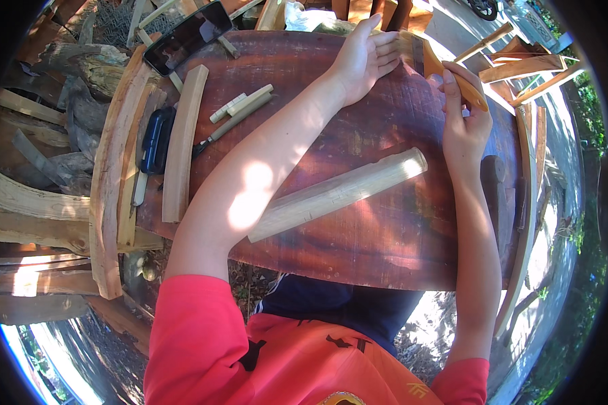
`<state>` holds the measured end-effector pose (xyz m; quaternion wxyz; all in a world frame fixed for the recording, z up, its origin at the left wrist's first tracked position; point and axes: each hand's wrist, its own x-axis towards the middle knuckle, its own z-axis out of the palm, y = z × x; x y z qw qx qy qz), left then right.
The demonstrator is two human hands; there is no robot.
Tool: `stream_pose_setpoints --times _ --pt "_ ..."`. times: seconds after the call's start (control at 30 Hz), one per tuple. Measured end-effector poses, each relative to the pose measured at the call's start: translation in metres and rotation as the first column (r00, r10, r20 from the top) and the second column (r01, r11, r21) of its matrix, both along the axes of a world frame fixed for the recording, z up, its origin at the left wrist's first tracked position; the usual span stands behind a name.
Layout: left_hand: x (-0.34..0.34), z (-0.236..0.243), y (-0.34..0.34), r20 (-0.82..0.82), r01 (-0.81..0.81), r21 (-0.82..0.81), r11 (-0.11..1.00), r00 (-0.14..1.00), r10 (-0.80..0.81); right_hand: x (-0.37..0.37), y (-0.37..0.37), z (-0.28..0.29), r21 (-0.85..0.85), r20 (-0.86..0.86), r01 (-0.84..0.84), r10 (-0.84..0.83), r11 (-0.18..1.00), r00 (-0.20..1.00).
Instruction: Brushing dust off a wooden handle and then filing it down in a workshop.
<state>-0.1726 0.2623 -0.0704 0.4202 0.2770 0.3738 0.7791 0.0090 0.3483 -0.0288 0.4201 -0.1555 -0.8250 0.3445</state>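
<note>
We see the right hand [467,118] at the far right of the reddish-brown tabletop [358,128], its fingers and thumb closed on the orange handle of a flat brush [433,63]. The brush lies slantwise over the tabletop's far edge, its holed handle end toward the right and its bristles toward the left hand [365,62]. That left hand grips nothing that we can see: it is spread flat, palm showing, thumb well apart from the fingers. Its fingertips are just beside the bristles, perhaps touching them, but glare and blur there keep us from being sure.

Below the hands, we find a long pale wooden strip [341,194] lying slantwise on the tabletop, its left end by the left forearm. Left of that forearm lie a slim wooden-handled tool [241,117] with a dark tip, a short pale notched wooden piece [227,108] next to its handle, and an upright-running squared wooden bar [184,145]. Further left we see a dark blue case [157,142], and above it a tilted black smartphone [188,38]. A dark, round-ended wooden piece [494,196] sits just right of the right forearm
</note>
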Motion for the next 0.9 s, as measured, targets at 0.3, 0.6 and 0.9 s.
stream_pose_setpoints --times 0.3,0.6,0.9 --pt "0.002 0.001 0.001 0.226 -0.096 0.064 0.993 0.971 0.079 0.001 -0.008 0.002 -0.063 0.003 -0.032 0.033 0.997 0.999" --pt "0.007 0.01 -0.011 0.174 -0.141 -0.093 0.986 0.972 0.156 0.004 -0.01 0.007 -0.272 -0.168 -0.191 0.149 0.943 0.974" --pt "0.001 0.009 -0.008 0.204 0.008 0.064 0.998 0.979 -0.021 0.003 -0.009 0.004 -0.305 -0.121 -0.271 0.245 0.913 0.962"
